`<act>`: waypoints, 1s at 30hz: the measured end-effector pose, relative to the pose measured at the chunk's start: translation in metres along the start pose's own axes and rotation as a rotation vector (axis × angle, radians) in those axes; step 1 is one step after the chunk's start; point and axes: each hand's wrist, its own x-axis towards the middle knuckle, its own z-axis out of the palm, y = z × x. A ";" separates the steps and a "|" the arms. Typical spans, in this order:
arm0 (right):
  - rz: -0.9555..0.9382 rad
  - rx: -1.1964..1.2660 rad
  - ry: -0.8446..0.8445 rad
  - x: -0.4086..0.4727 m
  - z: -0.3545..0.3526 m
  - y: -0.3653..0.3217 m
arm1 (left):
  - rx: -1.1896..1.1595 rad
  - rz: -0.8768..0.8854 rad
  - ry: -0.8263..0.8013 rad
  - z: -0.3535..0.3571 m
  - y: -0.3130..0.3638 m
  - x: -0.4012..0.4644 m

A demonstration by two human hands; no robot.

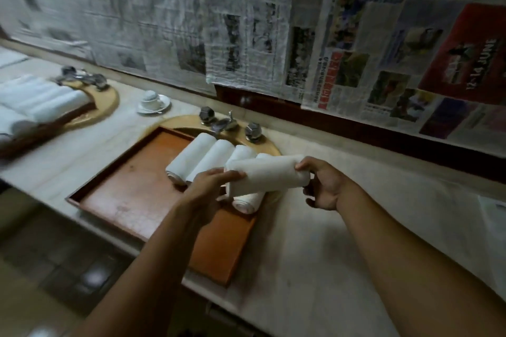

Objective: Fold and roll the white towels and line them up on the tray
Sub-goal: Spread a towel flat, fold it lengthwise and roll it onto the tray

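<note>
A rolled white towel (267,176) is held in the air over the right part of the orange-brown tray (131,194). My left hand (208,186) grips its left end and my right hand (323,185) grips its right end. Under and behind it, several rolled white towels (202,156) lie side by side on the tray, running back toward the tap. The front end of the rightmost roll (245,204) shows below the held towel; the rest of it is hidden.
The tray sits over a sink on a pale marble counter (342,241). A chrome tap (224,124) stands behind it. A cup and saucer (153,101) is at the back. A second tray with white towels (35,98) is at the left. Newspaper covers the wall.
</note>
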 end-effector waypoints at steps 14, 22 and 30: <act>-0.158 -0.433 0.094 0.180 0.255 -0.110 | 0.104 0.044 0.340 -0.216 0.058 0.083; -0.099 -0.796 0.211 0.271 0.308 -0.111 | 0.235 -0.020 0.327 -0.238 0.048 0.128; -0.073 -1.141 0.290 0.306 0.309 -0.086 | 0.544 -0.073 0.191 -0.260 0.038 0.154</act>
